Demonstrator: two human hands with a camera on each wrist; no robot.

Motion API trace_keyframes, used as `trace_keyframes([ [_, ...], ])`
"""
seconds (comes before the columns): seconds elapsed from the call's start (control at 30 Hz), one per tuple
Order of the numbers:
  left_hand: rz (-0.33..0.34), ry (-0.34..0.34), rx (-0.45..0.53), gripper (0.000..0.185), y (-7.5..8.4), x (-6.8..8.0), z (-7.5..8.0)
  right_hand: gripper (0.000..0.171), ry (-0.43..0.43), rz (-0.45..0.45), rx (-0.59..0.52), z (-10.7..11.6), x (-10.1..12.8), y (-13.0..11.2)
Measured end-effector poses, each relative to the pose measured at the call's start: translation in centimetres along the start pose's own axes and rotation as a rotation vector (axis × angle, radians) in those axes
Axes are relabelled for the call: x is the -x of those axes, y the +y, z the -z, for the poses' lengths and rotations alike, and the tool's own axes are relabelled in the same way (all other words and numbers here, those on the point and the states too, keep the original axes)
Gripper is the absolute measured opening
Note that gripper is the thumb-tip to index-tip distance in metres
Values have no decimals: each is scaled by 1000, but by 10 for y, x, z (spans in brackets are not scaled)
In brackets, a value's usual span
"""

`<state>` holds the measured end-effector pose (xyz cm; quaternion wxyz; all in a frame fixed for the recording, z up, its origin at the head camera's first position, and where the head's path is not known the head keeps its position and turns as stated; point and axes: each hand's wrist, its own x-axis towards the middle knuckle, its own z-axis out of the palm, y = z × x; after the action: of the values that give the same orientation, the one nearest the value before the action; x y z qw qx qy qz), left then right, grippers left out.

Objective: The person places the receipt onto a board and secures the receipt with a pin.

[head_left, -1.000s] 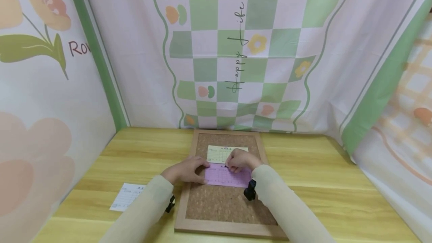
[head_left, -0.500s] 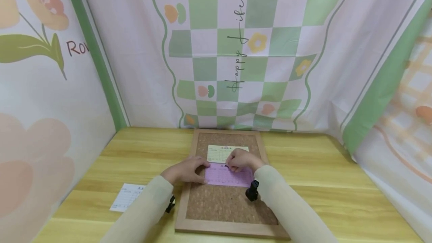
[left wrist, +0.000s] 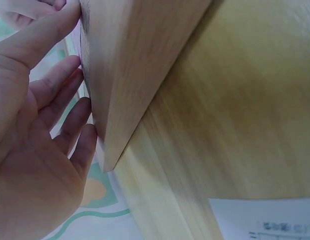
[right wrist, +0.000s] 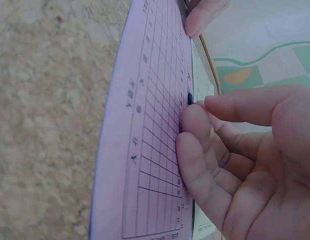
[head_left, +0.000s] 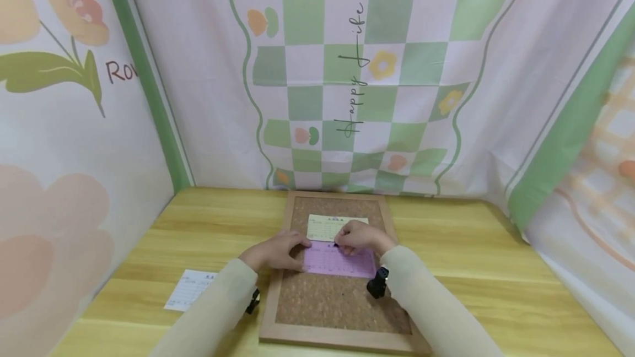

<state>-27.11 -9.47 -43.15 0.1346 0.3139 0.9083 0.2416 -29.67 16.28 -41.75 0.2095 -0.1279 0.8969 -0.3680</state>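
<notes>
**Pinning the purple slip to the cork board**

Where the cork board's (head_left: 342,307) wooden frame lies nearest the person, bare cork shows, with a small dark speck on it that may be a spare pin, too small to tell. Just beyond, the purple slip (head_left: 339,261) lies flat across the middle of the board, printed grid up. The left hand (head_left: 275,252) rests at the board's left edge with fingers straight and spread, the forefinger tip pressing the slip's left end down; in the left wrist view the other fingers lie along the frame. The right hand (head_left: 361,237) sits at the slip's upper edge, thumb and forefinger pinching a small dark pin head (right wrist: 190,98) against the paper. Beyond it lies a yellow slip (head_left: 327,227), already on the cork, its lower edge meeting the purple one.

To do this well, I judge the pin should go straight down, not slanted, while the left hand keeps the paper from creeping; a sideways push would likely skew the slip against the yellow one.

Off to the left on the wooden table (head_left: 496,269) lies a white slip (head_left: 189,289), and flowered cloth hangs behind
</notes>
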Motion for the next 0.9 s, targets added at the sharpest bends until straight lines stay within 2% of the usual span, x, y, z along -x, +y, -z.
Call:
trace_keyframes([
  [0.3,-3,0,-8,55,0,0,-1,20,-21,25,7,6,7,1],
  [0.7,8,-2,-1,56,0,0,0,21,-2,34,-18,13,13,4],
  [0.9,-7,9,-12,55,-1,-2,-1,22,25,86,-33,20,20,10],
])
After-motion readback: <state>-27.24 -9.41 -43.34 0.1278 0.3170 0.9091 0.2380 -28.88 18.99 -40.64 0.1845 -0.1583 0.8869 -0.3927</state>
